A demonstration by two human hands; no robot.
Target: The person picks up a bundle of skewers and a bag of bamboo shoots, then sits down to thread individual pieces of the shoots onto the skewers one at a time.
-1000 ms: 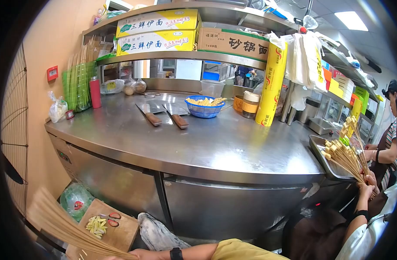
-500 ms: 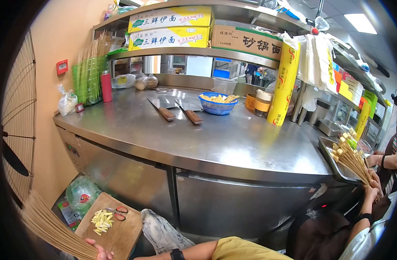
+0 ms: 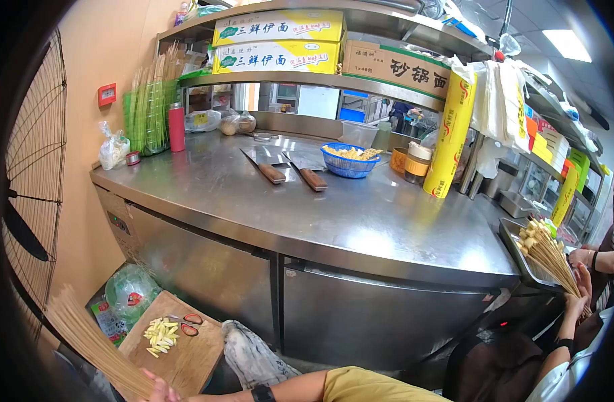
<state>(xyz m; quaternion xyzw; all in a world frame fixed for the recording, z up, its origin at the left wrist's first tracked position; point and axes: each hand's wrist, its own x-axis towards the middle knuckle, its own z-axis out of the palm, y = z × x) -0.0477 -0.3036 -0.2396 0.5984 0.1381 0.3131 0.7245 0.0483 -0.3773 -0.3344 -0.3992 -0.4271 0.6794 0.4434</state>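
Note:
At the lower left my left hand [image 3: 161, 388] is closed round the lower end of a thick bundle of thin bamboo skewers [image 3: 96, 348], which fans out toward the upper left. A forearm with a black watch and a yellow sleeve [image 3: 381, 385] runs along the bottom edge toward this hand. My right hand does not show. Beside the skewers is a wooden cutting board [image 3: 190, 358], bearing pale yellow cut strips [image 3: 162, 337] and a pair of scissors [image 3: 191, 325] with red-and-black handles.
Two knives [image 3: 314, 179] and a blue basket [image 3: 350, 163] of yellowish food stand on the steel counter [image 3: 387, 234]. To the right, another person's hands [image 3: 576, 295] hold food-tipped skewers [image 3: 548, 258] over a metal tray [image 3: 511, 234]. A fan [image 3: 39, 174] stands left.
The whole view has shifted slightly, so most things sit a little further right. The other person's food-tipped skewers have dropped slightly toward the tray. My left hand keeps its grip on the bamboo skewers.

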